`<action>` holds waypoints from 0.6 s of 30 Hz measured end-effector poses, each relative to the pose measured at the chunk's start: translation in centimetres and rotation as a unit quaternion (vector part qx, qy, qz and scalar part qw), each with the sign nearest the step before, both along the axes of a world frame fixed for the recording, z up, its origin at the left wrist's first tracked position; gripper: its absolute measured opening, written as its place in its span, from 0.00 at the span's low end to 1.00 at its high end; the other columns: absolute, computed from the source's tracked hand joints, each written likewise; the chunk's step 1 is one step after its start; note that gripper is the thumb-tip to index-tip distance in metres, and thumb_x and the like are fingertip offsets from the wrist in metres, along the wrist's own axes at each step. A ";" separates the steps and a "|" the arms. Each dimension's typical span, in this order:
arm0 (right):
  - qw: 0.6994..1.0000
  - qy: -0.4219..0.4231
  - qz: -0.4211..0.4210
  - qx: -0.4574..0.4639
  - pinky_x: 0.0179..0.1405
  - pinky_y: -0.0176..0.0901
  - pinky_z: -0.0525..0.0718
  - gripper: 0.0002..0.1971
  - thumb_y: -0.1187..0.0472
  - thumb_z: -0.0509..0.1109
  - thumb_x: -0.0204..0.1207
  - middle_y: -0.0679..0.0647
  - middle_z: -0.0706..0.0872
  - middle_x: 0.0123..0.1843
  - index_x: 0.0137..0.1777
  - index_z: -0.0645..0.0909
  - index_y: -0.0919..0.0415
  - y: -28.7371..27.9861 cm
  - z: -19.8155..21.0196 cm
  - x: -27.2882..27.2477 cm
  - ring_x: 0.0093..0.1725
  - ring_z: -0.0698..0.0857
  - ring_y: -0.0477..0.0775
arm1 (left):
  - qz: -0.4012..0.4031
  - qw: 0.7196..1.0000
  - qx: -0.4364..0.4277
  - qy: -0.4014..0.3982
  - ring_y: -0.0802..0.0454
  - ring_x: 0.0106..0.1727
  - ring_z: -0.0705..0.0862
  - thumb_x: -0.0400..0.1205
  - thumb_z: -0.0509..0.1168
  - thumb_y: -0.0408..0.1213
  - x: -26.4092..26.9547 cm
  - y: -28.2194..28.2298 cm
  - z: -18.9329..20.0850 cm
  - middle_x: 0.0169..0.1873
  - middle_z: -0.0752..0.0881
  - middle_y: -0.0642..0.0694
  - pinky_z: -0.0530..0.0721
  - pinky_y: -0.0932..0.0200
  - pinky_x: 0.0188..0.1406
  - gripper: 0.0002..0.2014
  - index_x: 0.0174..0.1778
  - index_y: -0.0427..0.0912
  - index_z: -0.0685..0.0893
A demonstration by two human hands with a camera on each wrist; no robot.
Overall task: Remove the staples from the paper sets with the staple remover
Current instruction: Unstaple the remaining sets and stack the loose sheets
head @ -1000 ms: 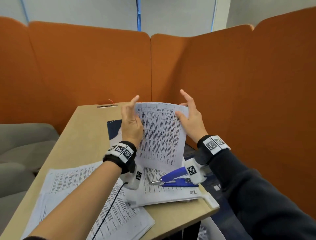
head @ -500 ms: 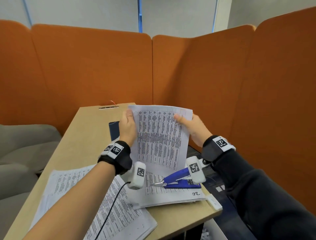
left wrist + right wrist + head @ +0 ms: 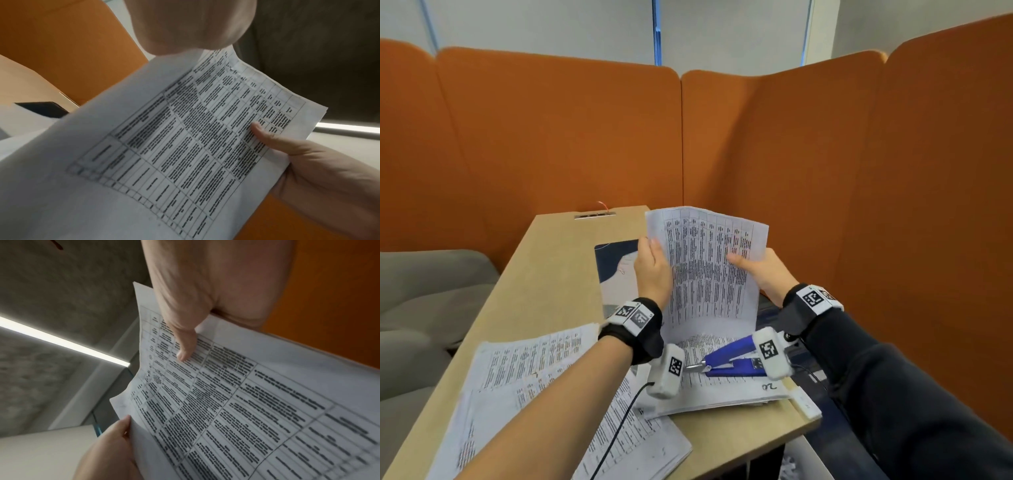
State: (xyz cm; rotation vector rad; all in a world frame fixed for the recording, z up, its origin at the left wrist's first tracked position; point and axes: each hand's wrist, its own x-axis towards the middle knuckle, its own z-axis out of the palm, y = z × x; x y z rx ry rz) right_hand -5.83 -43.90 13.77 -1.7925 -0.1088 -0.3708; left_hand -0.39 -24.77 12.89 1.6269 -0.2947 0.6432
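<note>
Both hands grasp the upright paper set [image 3: 709, 270], left hand [image 3: 652, 270] and right hand [image 3: 767, 274]; the staple remover [image 3: 726, 359] lies near, below the right wrist, pointing left.

Wooden table [image 3: 558, 274], paper stacks [image 3: 544, 370], dark booklet [image 3: 616, 260]

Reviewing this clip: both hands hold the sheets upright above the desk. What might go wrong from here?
1. The held paper set is gripped only at its side edges by the left hand and right hand; loose sheets may slide out of that grip.
2. The staple remover lies on the stack of papers right below; lowering the sheets may knock it.
3. That stack overhangs the desk edge and may slip off.
</note>
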 end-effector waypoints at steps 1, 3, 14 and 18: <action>1.000 -0.006 -0.001 0.013 0.72 0.60 0.78 0.20 0.59 0.72 0.79 0.52 0.87 0.65 0.70 0.80 0.60 -0.1 0.3 -0.1 0.65 0.85 0.50 | 0.006 1.000 -0.001 -0.012 0.56 0.27 0.62 0.90 0.47 0.34 -0.1 -0.1 0.3 0.27 0.64 0.50 0.64 0.65 0.25 0.15 0.36 0.42 0.63; 0.999 -0.041 -0.001 0.032 0.64 0.49 0.84 0.17 0.61 0.71 0.80 0.51 0.89 0.61 0.68 0.81 0.62 0.1 1.9 -0.5 0.61 0.87 0.47 | 0.031 0.998 0.001 -0.058 0.56 0.25 0.61 0.90 0.48 0.34 -0.4 -0.1 1.7 0.26 0.64 0.51 0.63 0.64 0.23 0.14 0.37 0.41 0.66; 0.771 0.284 0.104 -0.560 0.46 0.44 0.81 0.22 0.41 0.77 0.70 0.46 0.86 0.48 0.59 0.85 0.53 0.9 -1.2 -2.1 0.50 0.84 0.53 | 0.093 0.972 0.214 -0.036 0.48 0.34 0.69 0.88 0.53 0.31 1.2 5.5 5.7 0.31 0.73 0.46 0.54 0.58 0.29 0.14 0.34 0.39 0.72; 0.722 0.277 0.077 -0.630 0.38 0.42 0.77 0.23 0.46 0.81 0.67 0.48 0.81 0.40 0.56 0.83 0.58 2.6 -5.8 -2.7 0.46 0.81 0.55 | 0.061 0.974 0.219 0.021 0.52 0.26 0.62 0.86 0.54 0.31 1.4 6.1 3.2 0.23 0.65 0.48 0.53 0.53 0.25 0.22 0.24 0.43 0.62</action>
